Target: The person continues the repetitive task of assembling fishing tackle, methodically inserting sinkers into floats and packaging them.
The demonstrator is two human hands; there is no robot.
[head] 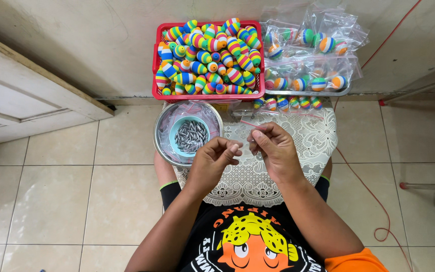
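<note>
while both hands hover over the lace cloth (pixel 298 146) spread across the person's lap, the left hand (pixel 212 161) has its fingers curled in with thumb and forefinger pinched together near the tip; whatever sits between them is too small to make out. the right hand (pixel 275 148) is likewise closed in a pinch, its fingertips just beside those of the left, and a thin clear strip or small bag seems to run between the two, though i cannot tell exactly what it is. just beside the left hand, on the cloth's left edge, sits a round metal bowl (pixel 163 141) lined with clear plastic, and inside it a small light-blue cup (pixel 174 132) full of grey metal sinkers (pixel 191 136). beyond the bowl, against the wall, a red basket (pixel 155 65) is heaped with striped, egg-shaped foam floats (pixel 207 55) in many colours. to its right lies a pile of clear plastic bags (pixel 310 55) holding more such floats. a red cord (pixel 373 196) trails over the floor tiles at the right.
</note>
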